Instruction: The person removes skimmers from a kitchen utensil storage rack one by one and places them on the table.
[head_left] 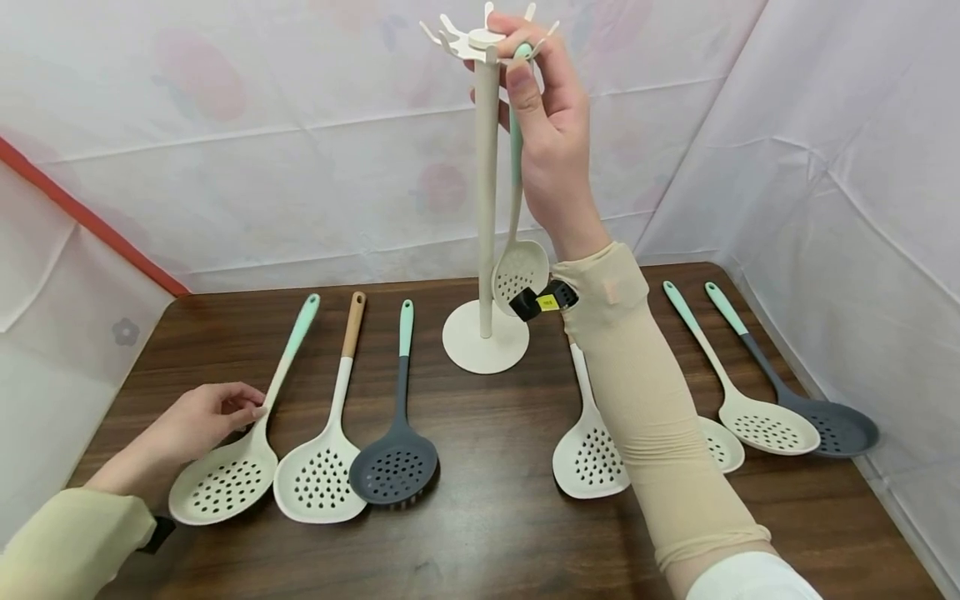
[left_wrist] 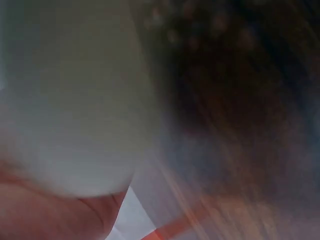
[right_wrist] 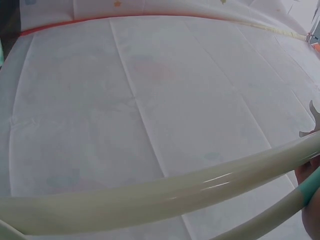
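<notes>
Skimmer (head_left: 517,258) with the mint handle is held high at the rack (head_left: 486,192), its handle tip pinched between thumb and fingers of the right hand (head_left: 543,117) right at the ring of hooks on top. Its long axis runs almost straight down, close alongside the pole, and the perforated bowl is seen hanging just above the round base, on the right of the pole. The tip appears to be at hook height; whether it is already seated on a hook cannot be told. The right forearm is raised steeply from the near edge of the table (head_left: 495,533), wrist bent slightly forward, and in the right wrist view the pole and the mint end of the handle are caught crossing the frame.

Down on the left, the left hand (head_left: 213,417) is laid on the table with fingers curled, fingertips touching the handle of the leftmost white skimmer (head_left: 232,475) where it meets the bowl. That skimmer lies flat, bowl toward the person, handle pointing away and to the right. The left wrist view is too blurred to add anything.

Beside it, a wood-handled skimmer (head_left: 322,467) and a grey skimmer (head_left: 397,450) are laid in parallel. On the right, more skimmers are lined up, partly hidden behind the right sleeve.
</notes>
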